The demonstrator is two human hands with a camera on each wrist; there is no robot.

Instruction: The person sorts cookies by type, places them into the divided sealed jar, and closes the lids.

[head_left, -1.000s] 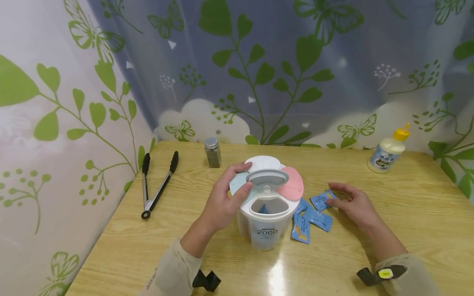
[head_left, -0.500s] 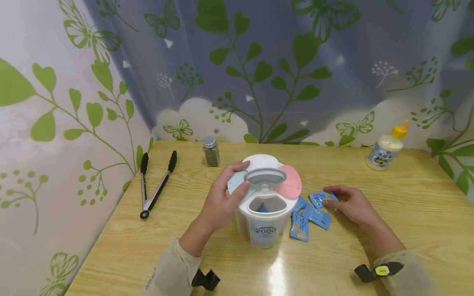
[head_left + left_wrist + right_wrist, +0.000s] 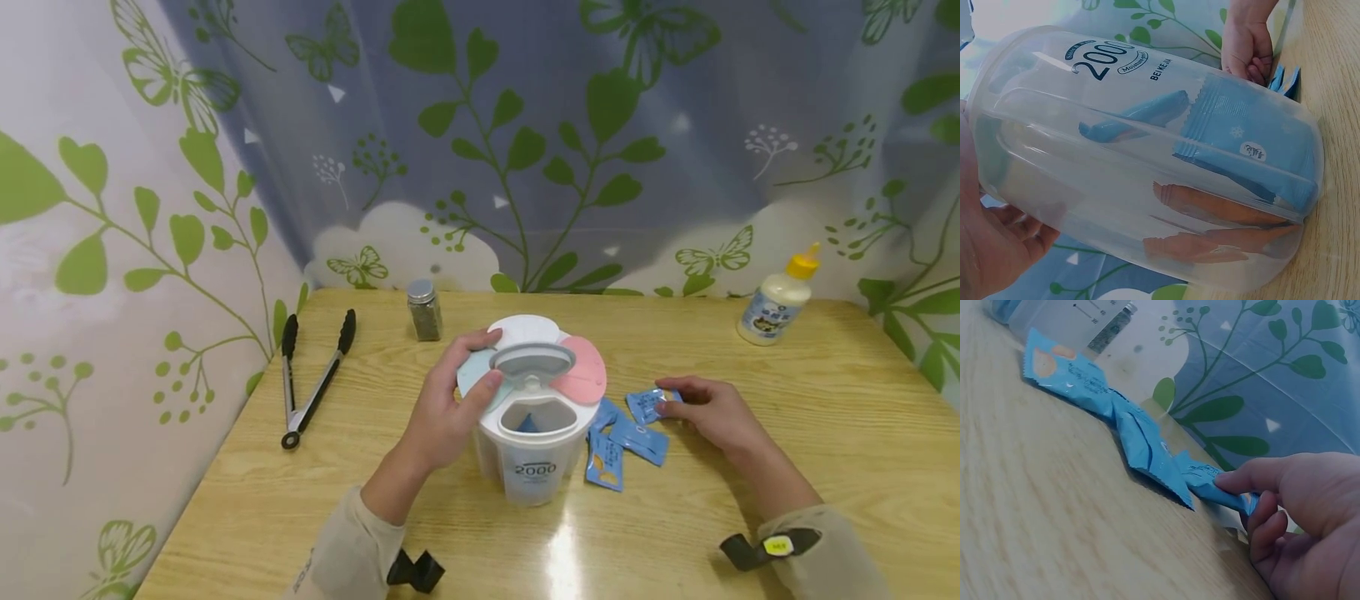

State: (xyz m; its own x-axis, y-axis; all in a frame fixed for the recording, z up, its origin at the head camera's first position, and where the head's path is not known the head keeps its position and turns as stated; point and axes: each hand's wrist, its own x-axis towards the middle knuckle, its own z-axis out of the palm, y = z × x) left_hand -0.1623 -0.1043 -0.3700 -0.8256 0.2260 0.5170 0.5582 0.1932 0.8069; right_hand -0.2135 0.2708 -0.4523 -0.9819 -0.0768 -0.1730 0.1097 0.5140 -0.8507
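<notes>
A clear storage canister [image 3: 534, 483] with a white, pink and pale blue petal lid stands mid-table. Its front grey flap [image 3: 534, 362] is raised, and a blue packet [image 3: 528, 423] shows through the opening. My left hand [image 3: 442, 408] grips the lid's left edge, thumb on top. Through the wall, the left wrist view shows blue packets [image 3: 1244, 140] and orange-brown ones [image 3: 1216, 209] inside. My right hand [image 3: 716, 414] pinches a small blue snack packet [image 3: 643, 406] at its right end. Several similar packets [image 3: 639, 439] lie between it and the canister.
Black-tipped tongs [image 3: 300, 412] lie spread at the left. A spice jar [image 3: 425, 312] with a silver lid stands behind the canister. At the back right is a yellow-capped squeeze bottle [image 3: 775, 304]. A patterned curtain [image 3: 555, 192] hangs behind the wooden table.
My right hand has moved slightly down, keeping to the same packet, whose near end has turned a little. The left hand stays on the canister. The whole head view has shifted slightly.
</notes>
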